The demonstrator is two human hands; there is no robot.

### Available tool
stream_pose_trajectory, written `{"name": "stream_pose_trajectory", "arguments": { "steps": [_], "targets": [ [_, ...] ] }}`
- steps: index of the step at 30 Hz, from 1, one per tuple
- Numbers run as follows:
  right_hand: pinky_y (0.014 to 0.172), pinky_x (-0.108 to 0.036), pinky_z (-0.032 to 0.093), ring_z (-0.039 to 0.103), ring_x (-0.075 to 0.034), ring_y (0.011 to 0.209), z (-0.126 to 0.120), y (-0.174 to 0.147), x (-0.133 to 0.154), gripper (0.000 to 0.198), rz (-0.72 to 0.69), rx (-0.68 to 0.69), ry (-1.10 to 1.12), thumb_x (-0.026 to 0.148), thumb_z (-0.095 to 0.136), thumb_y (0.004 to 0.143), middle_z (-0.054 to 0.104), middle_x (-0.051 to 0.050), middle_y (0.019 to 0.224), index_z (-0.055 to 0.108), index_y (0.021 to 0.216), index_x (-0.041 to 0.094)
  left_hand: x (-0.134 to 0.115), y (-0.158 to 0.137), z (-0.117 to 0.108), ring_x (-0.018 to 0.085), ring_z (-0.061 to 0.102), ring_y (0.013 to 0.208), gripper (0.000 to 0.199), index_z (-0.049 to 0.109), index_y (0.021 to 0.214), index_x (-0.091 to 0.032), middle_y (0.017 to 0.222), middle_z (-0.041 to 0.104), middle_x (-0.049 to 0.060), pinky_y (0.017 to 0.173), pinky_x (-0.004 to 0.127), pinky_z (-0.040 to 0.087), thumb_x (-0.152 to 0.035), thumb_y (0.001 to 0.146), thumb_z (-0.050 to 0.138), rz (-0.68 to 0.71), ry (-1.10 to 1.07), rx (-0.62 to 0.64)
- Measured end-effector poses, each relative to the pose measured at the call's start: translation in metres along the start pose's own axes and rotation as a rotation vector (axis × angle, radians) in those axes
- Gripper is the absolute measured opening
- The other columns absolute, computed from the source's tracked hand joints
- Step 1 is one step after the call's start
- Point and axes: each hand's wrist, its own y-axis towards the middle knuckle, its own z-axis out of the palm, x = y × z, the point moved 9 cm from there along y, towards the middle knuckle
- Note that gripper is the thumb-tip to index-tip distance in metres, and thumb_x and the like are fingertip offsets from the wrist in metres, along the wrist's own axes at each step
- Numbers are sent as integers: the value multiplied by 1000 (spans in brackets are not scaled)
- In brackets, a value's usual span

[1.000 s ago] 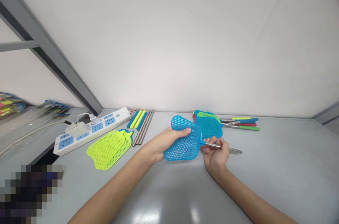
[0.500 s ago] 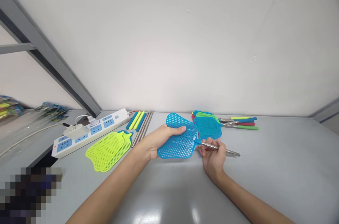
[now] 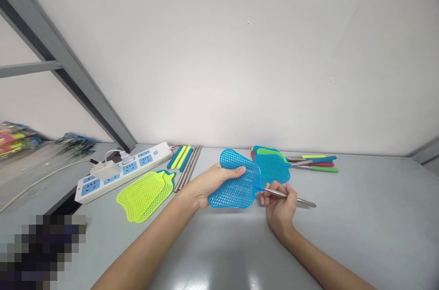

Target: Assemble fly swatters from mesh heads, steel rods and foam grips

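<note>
My left hand (image 3: 214, 182) grips a blue perforated fly swatter head (image 3: 236, 187), thumb on top and the other fingers hidden beneath. A bare metal rod (image 3: 302, 201) is joined to the neck of this head and points right. My right hand (image 3: 281, 205) is closed around the rod near the neck. Just behind lie several swatters with blue, green and red heads, the top one a blue head (image 3: 272, 169). Their metal shafts end in coloured grips, among them a green grip (image 3: 324, 169).
To the left lie yellow-green swatter heads (image 3: 142, 196), metal rods (image 3: 188, 169) and blue and yellow grip sleeves (image 3: 179, 157). A white power strip (image 3: 123, 173) with plugs stands beside them. Plastic-wrapped packs (image 3: 20, 139) are at the far left. A wall (image 3: 274, 75) rises behind the table (image 3: 360, 217).
The whole view has shifted slightly, so everything sits a little further right. Both hands keep their hold on the blue swatter head and its rod.
</note>
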Motion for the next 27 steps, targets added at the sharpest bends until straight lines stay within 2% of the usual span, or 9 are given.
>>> {"name": "stream_pose_trajectory", "arguments": {
  "steps": [5, 10, 16, 22, 27],
  "targets": [
    [42, -25, 25, 35, -12, 38, -7, -6, 10, 50, -109, -88, -255, 43, 20, 75, 36, 1, 36, 46, 40, 18, 5, 1, 2, 21, 63, 73, 31, 59, 96, -12, 82, 67, 11, 72, 36, 47, -26, 69, 61, -12, -9, 41],
    [48, -26, 29, 39, -13, 44, -14, -1, 7, 52, -77, -159, -348, 44, 19, 75, 40, 0, 40, 46, 39, 18, 10, 7, 4, 21, 62, 76, 34, 57, 100, -13, 85, 66, 11, 75, 36, 46, -26, 69, 61, 10, -25, 46],
    [61, -27, 34, 48, -16, 59, -12, 6, 11, 53, -110, -132, -327, 42, 20, 76, 50, -2, 48, 50, 39, 19, 11, 9, 1, 21, 61, 78, 37, 58, 98, -13, 86, 66, 11, 76, 37, 46, -28, 65, 64, 24, 10, 26],
    [64, -27, 32, 46, -16, 60, -14, 17, 18, 49, -142, -132, -417, 41, 22, 77, 52, -1, 55, 51, 44, 20, 8, 10, 1, 20, 61, 76, 32, 60, 91, -14, 86, 66, 9, 74, 35, 47, -32, 65, 64, 84, 57, 3],
    [63, -27, 32, 45, -17, 62, -8, 25, 20, 51, -127, -68, -444, 45, 22, 77, 51, -2, 56, 53, 45, 20, 5, 11, 0, 19, 61, 76, 30, 59, 91, -15, 87, 66, 9, 74, 35, 46, -32, 67, 62, 100, 49, -6]
  ]
}}
